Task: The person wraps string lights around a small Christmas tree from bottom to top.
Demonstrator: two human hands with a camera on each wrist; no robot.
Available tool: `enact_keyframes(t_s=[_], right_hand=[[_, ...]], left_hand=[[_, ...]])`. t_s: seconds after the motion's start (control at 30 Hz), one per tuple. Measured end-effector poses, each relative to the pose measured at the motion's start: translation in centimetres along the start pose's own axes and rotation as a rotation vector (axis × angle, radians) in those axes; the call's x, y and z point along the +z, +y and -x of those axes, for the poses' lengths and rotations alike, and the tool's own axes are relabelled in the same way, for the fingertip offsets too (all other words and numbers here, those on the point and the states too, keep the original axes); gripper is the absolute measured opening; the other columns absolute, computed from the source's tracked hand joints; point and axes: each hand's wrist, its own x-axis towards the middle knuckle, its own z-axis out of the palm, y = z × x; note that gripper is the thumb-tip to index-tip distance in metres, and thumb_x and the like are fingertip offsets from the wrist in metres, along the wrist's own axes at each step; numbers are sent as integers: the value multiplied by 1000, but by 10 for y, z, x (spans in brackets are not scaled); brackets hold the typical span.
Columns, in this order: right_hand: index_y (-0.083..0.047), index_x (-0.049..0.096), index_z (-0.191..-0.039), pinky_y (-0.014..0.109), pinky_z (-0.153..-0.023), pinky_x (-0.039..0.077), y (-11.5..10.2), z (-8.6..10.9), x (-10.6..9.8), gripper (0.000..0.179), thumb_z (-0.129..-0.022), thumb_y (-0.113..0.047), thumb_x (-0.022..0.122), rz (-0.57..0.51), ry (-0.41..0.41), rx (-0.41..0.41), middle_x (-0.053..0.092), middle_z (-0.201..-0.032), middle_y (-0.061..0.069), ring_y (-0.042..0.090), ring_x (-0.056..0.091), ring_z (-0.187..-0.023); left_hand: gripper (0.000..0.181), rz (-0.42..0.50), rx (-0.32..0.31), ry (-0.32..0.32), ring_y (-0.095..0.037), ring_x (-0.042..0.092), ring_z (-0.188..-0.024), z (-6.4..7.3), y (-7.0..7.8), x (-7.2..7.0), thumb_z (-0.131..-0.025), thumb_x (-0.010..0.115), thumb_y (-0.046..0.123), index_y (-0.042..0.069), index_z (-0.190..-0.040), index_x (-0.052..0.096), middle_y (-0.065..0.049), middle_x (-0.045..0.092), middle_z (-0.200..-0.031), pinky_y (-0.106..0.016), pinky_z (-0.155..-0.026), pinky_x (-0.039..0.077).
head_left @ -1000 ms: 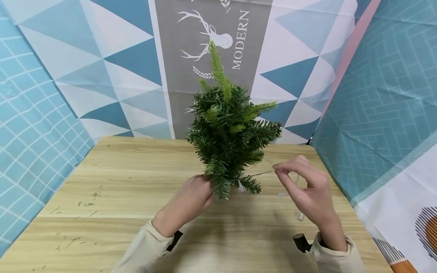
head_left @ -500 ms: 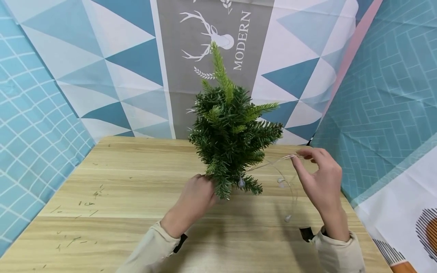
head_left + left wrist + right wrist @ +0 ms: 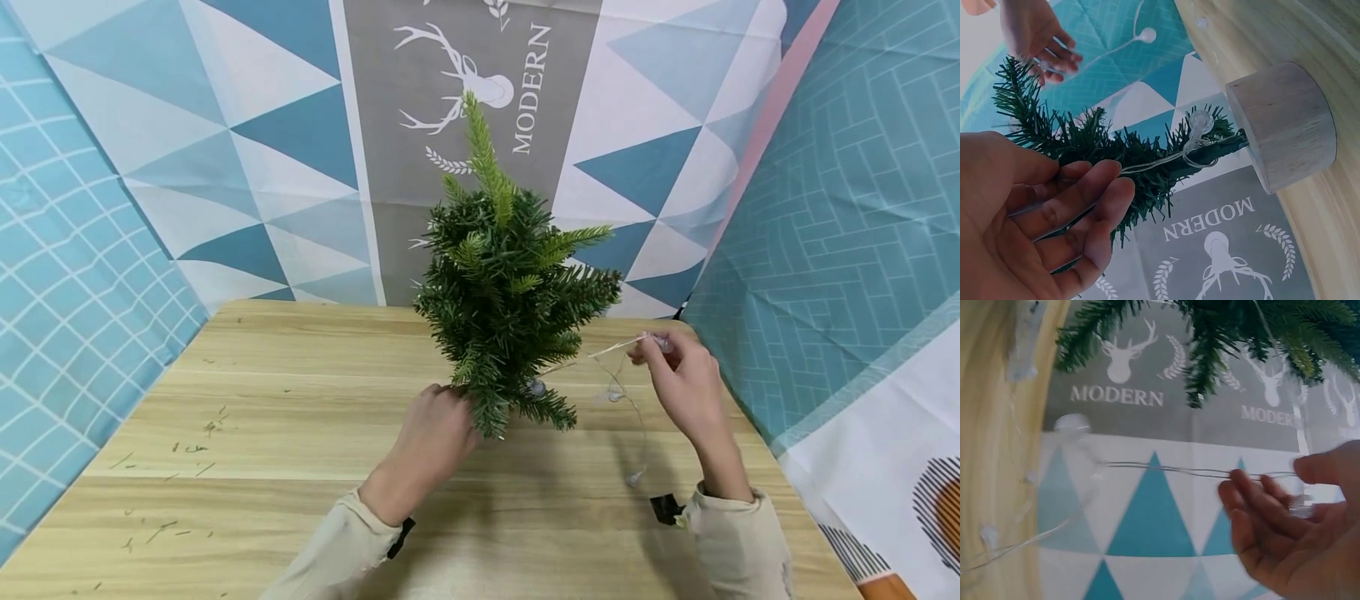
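Observation:
A small artificial Christmas tree (image 3: 502,292) stands on the table on a pale round wooden base (image 3: 1285,128). A clear wire of string lights (image 3: 1147,166) is looped round its trunk close above the base, with a round bulb (image 3: 1200,122) at the loop. My left hand (image 3: 435,425) is under the lower left branches, its fingertips pinching the wire beside the trunk. To the right of the tree, my right hand (image 3: 686,375) pinches the doubled wire between thumb and fingers, with a bulb (image 3: 1301,506) inside the hand. Another bulb (image 3: 635,479) hangs lower on a slack strand.
Loose green needles (image 3: 193,448) lie scattered over the left of the wooden table (image 3: 315,358). A pale translucent piece (image 3: 1024,340) sits on the table beside more wire. Printed cloth (image 3: 285,133) hangs close behind the table and along both sides.
My right hand went rightward and up, drawing the wire out from the tree, then came slightly back left. The bulbs on the slack strand shifted. My left hand stays by the trunk.

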Motion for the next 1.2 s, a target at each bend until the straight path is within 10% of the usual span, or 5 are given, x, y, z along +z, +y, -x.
enact_keyframes(t_s=[0.33, 0.5, 0.63, 0.97, 1.2], right_hand=[[1, 38, -148, 39, -92, 54, -11, -3, 11, 45, -106, -11, 47, -1012, -139, 50, 68, -117, 20, 28, 68, -109], [-1, 18, -157, 45, -114, 35, -6, -6, 5, 57, -102, 11, 26, -1507, -358, -23, 26, -157, 26, 39, 27, -146], [-2, 16, -157, 44, -119, 26, 0, -10, 6, 53, -105, 3, 22, -1566, -374, -42, 9, -164, 22, 36, 11, -151], [1, 38, -140, 38, -121, 19, 31, -21, -12, 34, -107, -3, 33, -1782, -140, 165, 42, -148, 25, 32, 30, -146], [12, 54, -126, 39, -106, 45, 29, -47, -33, 28, -105, -4, 46, -1543, -81, 155, 60, -128, 27, 36, 57, -124]], left_hand=[[47, -138, 72, -3, -13, 39, -46, 4, 0, 0, -67, 75, 11, 18, -54, 30, 6, 38, -48, -28, -49, 37], [50, -146, 81, -18, -11, 32, -47, 6, -2, -2, -70, 75, 11, 19, -55, 28, 6, 33, -49, -26, -49, 33], [50, -153, 86, -32, -11, 34, -48, 7, -3, -5, -72, 75, 13, 18, -56, 29, 5, 36, -51, -26, -50, 34], [41, -56, 39, -44, -9, 31, -47, 3, -3, -4, -70, 71, 7, 19, -57, 34, 8, 29, -51, -27, -50, 37], [33, -18, 0, -79, -9, 32, -48, 3, -3, -2, -71, 70, 8, 18, -58, 41, 10, 26, -53, -29, -51, 40]])
